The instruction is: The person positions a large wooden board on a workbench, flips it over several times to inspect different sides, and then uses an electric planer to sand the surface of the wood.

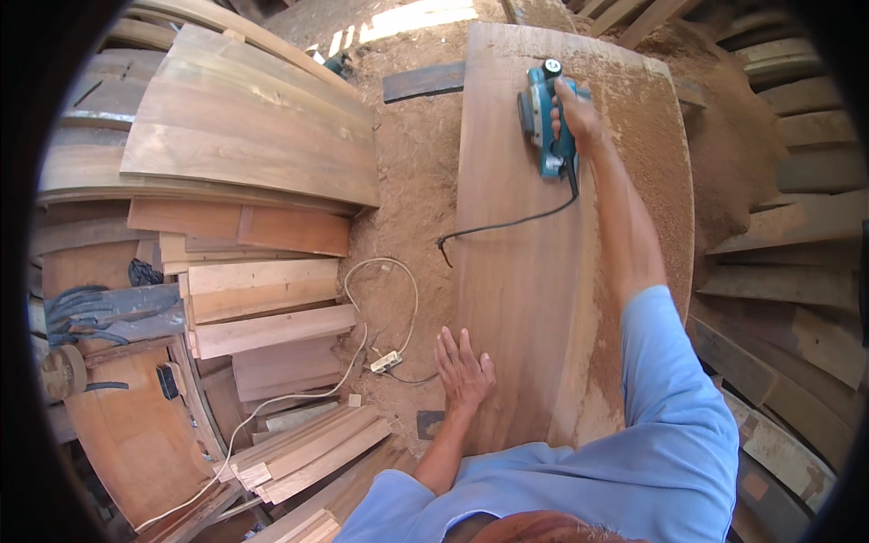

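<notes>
A long, wide wooden board (525,290) lies in front of me, its right side strewn with sawdust. Near the far end, my right hand (579,113) is wrapped round the handle of a teal electric planer (546,127), which rests on the board. The planer's black cord (516,222) runs back from it and over the board's left edge. My left hand (463,369) lies flat at the near left edge of the board, fingers spread, holding nothing.
To the left, wide planks (253,127) and stacked boards (272,288) are piled up. A white extension cord (412,312) with a socket block (386,362) loops over the dusty ground. On the right are a sawdust heap (738,154) and more stacked timber (797,226).
</notes>
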Demonstrator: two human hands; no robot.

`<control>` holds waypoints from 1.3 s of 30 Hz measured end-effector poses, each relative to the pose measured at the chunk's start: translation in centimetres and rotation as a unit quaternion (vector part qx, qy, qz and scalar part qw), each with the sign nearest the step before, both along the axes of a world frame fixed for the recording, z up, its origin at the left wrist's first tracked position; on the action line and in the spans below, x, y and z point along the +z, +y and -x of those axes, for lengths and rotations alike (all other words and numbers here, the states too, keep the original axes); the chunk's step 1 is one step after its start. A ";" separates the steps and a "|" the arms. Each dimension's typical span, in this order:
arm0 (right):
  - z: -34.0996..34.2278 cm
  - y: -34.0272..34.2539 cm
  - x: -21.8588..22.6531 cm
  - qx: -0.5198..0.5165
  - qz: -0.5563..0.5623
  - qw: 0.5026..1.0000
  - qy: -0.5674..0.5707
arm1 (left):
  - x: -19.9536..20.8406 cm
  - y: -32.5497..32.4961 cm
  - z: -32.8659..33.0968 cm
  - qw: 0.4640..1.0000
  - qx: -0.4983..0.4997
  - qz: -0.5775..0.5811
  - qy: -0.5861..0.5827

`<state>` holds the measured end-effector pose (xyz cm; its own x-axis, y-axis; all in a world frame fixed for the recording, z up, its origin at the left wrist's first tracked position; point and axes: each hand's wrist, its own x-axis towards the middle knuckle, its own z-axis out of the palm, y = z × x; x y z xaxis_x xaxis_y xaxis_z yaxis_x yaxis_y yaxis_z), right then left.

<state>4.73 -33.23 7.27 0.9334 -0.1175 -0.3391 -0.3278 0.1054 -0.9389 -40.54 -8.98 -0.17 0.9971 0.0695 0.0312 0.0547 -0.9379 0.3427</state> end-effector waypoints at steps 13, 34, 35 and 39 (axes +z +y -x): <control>46.4 2.3 -1.5 0.036 0.144 0.987 0.069 | -1.4 -0.5 0.9 0.999 0.015 -0.014 0.028; 17.9 1.7 1.6 -0.035 0.081 0.996 0.017 | -1.5 0.0 1.1 0.997 0.018 0.013 0.070; 16.2 1.5 1.6 -0.042 0.078 0.996 0.021 | -1.1 0.0 0.8 0.997 0.015 0.018 0.069; 10.1 0.6 0.7 -0.039 0.076 0.996 0.005 | -0.7 -0.2 0.5 0.999 0.003 -0.017 0.035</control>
